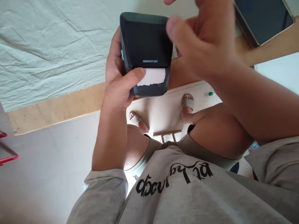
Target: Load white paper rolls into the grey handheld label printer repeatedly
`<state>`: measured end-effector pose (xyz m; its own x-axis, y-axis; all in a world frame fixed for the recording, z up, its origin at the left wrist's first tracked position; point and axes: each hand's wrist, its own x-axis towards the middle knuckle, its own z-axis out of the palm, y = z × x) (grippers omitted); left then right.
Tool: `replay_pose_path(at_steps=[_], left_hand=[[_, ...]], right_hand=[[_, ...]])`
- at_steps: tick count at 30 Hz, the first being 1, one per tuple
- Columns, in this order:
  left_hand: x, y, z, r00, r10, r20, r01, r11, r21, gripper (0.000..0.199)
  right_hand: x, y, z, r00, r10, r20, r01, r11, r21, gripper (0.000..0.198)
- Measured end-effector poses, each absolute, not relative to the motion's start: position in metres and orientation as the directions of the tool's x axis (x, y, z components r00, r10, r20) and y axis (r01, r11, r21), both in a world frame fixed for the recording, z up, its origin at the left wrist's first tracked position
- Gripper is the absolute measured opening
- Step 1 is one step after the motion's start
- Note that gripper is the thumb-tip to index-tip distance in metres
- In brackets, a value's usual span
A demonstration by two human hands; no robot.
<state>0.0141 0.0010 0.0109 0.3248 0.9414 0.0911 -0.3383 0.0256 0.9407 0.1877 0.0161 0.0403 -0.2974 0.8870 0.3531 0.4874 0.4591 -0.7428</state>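
A dark label printer (147,40), marked NIIMBOT, is held up over the table edge in my left hand (116,77). The fingers wrap behind its left side. My left thumb presses on a torn-edged white paper strip (154,77) coming out of the printer's slot. My right hand (201,40) hovers at the printer's upper right corner, slightly blurred. Its thumb overlaps that corner in the view; whether it touches I cannot tell. The thumb and a finger are apart, and nothing shows between them. Some fingertips are cut off by the top edge.
A pale wrinkled cloth (58,40) covers the table, whose wooden edge (60,105) runs across. On the right, a dark-screened device (265,18) lies near that edge. Below are a wooden stool part (167,133), a small green object (211,93) and red bars (9,158).
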Motion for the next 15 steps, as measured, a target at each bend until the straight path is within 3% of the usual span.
replay_pose_path(at_steps=[5, 15], left_hand=[[0.017, -0.004, 0.014, 0.297, 0.951, 0.089, -0.32, 0.012, 0.947, 0.039], [0.025, -0.005, 0.018, 0.214, 0.976, -0.035, -0.316, 0.103, 0.943, 0.021]], right_hand=[[0.187, 0.02, 0.031, -0.499, 0.847, 0.184, 0.488, 0.45, -0.747, 0.063], [0.186, 0.031, 0.024, -0.546, 0.814, 0.199, 0.454, 0.487, -0.746, 0.07]])
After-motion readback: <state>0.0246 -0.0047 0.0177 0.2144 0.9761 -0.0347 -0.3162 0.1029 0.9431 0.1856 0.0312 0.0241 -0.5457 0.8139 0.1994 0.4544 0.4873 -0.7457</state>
